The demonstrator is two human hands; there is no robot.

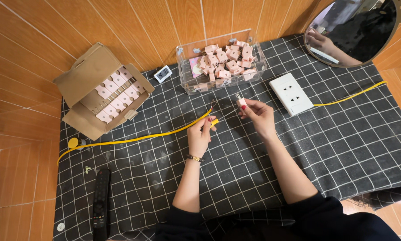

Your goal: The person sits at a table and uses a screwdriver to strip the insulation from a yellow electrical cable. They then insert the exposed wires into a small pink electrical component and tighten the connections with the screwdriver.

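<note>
My left hand grips a flat yellow cable near its bare-wired end, which points up toward the clear box. My right hand pinches a small pink plug adapter with its two prongs pointing up and left. The two hands are a short way apart above the black grid-patterned cloth. A bracelet sits on my left wrist.
A clear plastic box holds several pink adapters. An open cardboard box at the left holds more in rows. A white wall socket trails a yellow cable. A small digital clock, a black remote, a round mirror.
</note>
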